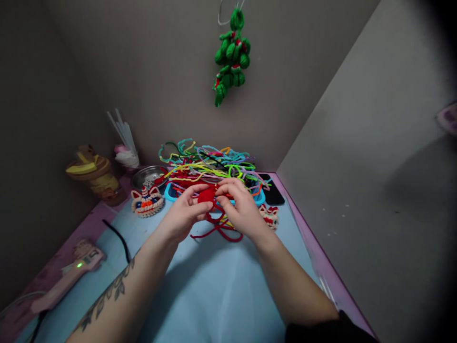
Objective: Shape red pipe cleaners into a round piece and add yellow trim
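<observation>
Both hands meet over the middle of the table on a small red chenille-stem piece [206, 196]. My left hand [186, 209] grips its left side between thumb and fingers. My right hand [238, 206] has its fingertips closed at the piece's right edge; the exact pinch point is partly hidden. Red chenille stems [228, 236] hang in loops below the hands. Behind them, a blue tray [171, 193] is heaped with chenille stems [210, 164] in many colours. A lion-like chenille head [147, 202] sits left of the hands, and a similar red-and-white one [270, 216] is partly behind my right hand.
A pink glue gun [71, 276] with a green light lies at the left, near a black stem [117, 236]. A metal bowl [143, 177] holds small pieces. A dark phone [273, 191] lies at right. Green ornaments [232, 57] hang on the wall.
</observation>
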Tool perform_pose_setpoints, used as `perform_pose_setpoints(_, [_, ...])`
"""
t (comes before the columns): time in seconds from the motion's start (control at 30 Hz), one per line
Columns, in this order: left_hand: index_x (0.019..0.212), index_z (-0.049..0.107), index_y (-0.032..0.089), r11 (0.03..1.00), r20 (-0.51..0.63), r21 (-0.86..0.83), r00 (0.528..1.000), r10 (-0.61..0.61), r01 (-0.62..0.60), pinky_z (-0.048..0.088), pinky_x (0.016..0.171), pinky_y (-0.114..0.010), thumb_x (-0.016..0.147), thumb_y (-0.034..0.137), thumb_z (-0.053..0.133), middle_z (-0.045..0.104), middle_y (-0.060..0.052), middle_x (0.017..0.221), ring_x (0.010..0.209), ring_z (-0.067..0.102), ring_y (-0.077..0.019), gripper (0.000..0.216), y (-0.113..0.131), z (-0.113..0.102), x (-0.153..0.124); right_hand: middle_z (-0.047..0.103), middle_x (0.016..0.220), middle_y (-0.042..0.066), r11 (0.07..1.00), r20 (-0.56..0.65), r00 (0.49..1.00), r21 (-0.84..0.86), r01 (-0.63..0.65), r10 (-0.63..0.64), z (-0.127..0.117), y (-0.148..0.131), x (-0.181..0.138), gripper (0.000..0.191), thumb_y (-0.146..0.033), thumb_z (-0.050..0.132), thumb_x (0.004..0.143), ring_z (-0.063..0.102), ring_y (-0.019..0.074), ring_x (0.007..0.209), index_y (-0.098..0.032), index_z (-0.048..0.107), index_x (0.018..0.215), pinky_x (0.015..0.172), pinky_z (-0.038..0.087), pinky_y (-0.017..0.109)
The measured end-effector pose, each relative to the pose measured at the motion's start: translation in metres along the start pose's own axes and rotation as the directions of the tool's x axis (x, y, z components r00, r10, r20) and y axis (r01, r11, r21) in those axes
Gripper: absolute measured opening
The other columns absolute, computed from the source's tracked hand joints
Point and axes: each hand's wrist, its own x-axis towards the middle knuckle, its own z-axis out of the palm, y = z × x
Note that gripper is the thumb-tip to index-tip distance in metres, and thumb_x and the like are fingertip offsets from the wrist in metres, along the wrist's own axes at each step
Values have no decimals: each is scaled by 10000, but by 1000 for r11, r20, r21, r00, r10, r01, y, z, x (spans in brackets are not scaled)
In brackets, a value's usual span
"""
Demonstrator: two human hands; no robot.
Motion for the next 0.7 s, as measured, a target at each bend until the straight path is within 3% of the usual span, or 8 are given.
perform_pose_setpoints(0.13, [1116,517,204,991,-116,-115,991,61,-74,493,600,-225,575,179,825,677,-2,852,682,628,-111,623,-3,6,-1,542,1131,93,980,-145,982,-174,94,-120,5,-2,-4,155,-196,570,840,489,248,1125,-240,597,986,985,398,461])
perform_pose_setpoints(0.27, [1177,484,200,979,-139,-165,985,100,-123,524,636,-235,596,163,811,687,-5,857,660,624,-97,667,-2,10,-2,586,1022,82,948,-144,965,-266,176,-220,12,-4,-7,114,-214,613,828,512,246,1040,-238,639,936,942,433,452])
perform_pose_setpoints(0.5, [1268,464,181,973,-149,-154,978,148,-171,513,616,-200,609,160,806,690,-17,866,665,629,-94,743,-1,13,-4,631,948,57,931,-211,933,-284,227,-292,16,-1,-8,133,-169,603,838,539,218,953,-254,672,914,874,476,426])
perform_pose_setpoints(0.7, [1356,402,201,963,-159,-128,963,217,-238,525,689,-219,600,174,819,718,-35,888,731,659,-123,864,-5,11,-3,632,940,57,934,-250,919,-270,235,-304,18,-1,-8,152,-150,598,831,551,221,947,-258,674,906,856,489,431])
